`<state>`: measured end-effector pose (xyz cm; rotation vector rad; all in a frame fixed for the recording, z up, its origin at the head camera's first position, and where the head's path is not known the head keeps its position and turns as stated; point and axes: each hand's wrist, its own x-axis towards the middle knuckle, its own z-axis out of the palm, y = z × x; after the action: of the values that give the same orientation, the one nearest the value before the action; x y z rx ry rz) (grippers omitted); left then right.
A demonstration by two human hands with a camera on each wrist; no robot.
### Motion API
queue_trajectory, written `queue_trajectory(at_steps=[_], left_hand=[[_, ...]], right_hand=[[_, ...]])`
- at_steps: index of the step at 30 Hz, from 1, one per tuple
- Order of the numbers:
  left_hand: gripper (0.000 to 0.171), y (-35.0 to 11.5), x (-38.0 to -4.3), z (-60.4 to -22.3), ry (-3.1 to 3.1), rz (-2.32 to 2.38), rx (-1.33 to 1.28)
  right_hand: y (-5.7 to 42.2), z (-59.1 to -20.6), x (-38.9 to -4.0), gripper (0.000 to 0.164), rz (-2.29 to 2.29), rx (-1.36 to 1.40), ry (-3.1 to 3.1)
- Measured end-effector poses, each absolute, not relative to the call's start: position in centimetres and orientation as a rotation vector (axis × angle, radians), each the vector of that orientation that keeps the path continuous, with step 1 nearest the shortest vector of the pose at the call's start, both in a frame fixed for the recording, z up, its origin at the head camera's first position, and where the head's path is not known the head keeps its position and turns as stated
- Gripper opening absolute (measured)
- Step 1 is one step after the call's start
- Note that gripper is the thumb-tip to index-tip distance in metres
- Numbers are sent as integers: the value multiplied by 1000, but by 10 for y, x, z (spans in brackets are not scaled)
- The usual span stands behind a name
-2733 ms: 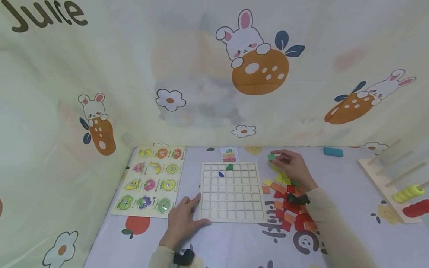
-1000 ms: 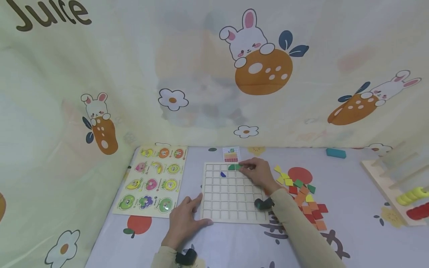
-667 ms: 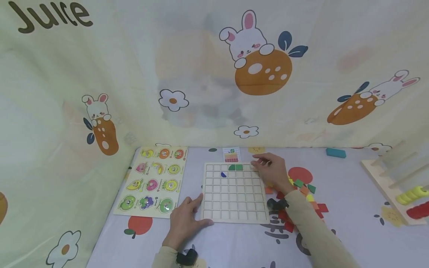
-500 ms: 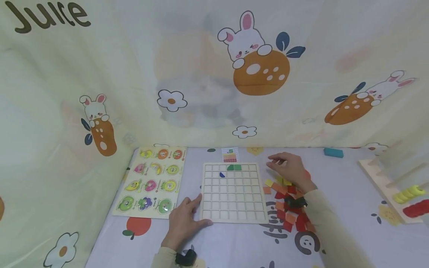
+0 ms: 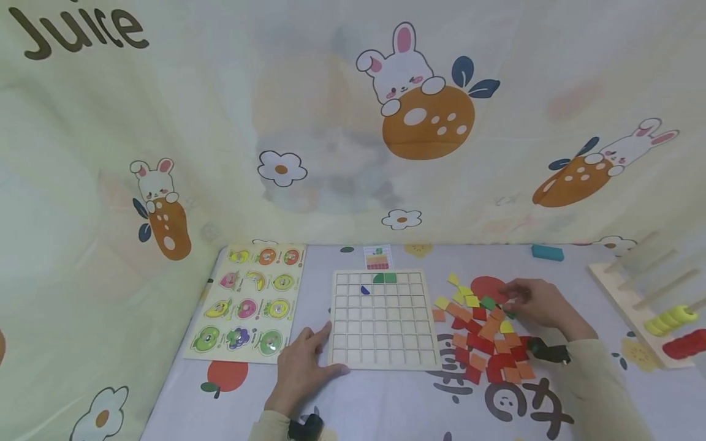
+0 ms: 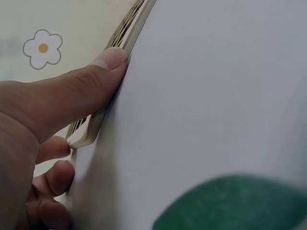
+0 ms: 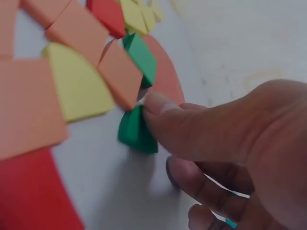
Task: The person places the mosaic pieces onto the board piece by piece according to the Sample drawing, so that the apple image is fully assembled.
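A pale wooden grid board (image 5: 380, 331) lies flat on the cloth. In its top row sit a green rounded piece (image 5: 378, 278) and a green square (image 5: 390, 278) side by side, with a small blue piece (image 5: 365, 290) one row lower. My left hand (image 5: 302, 367) holds the board's near left corner, thumb along the front edge and fingers at the left side. At the right of the loose pieces, my right hand (image 5: 537, 304) pinches a green block (image 7: 136, 129) that stands tilted under the thumb. Another green block (image 7: 140, 60) lies beside an orange one.
Several red, orange and yellow pieces (image 5: 481, 344) spread right of the board. A pattern card (image 5: 377, 258) lies behind it, a fruit puzzle board (image 5: 242, 300) to the left. Farther right are a teal block (image 5: 548, 252) and a wooden peg rack (image 5: 629, 306) with beads.
My right hand has set the green square beside the rounded one, let go, and moved right to the loose pieces, where it pinches another green block. My left hand stays at the board.
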<state>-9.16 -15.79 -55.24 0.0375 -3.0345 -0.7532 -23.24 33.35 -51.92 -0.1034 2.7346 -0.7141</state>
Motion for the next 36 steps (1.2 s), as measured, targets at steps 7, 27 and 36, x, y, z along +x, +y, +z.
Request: queue_trajectory(at_steps=[7,27,36], left_hand=[[100,-158,-92,-553,-3044,-751,44],[98,-156,-89,-555,-3030,-749,47],[98,-158,-89,-558,-3032,-762,56]], right_hand=[[333,-522,-225,40,-695,-52,2754],[329,-521,-215,35,-658,-91,2725],[330,-525,-209,57,-806,-43,2823]])
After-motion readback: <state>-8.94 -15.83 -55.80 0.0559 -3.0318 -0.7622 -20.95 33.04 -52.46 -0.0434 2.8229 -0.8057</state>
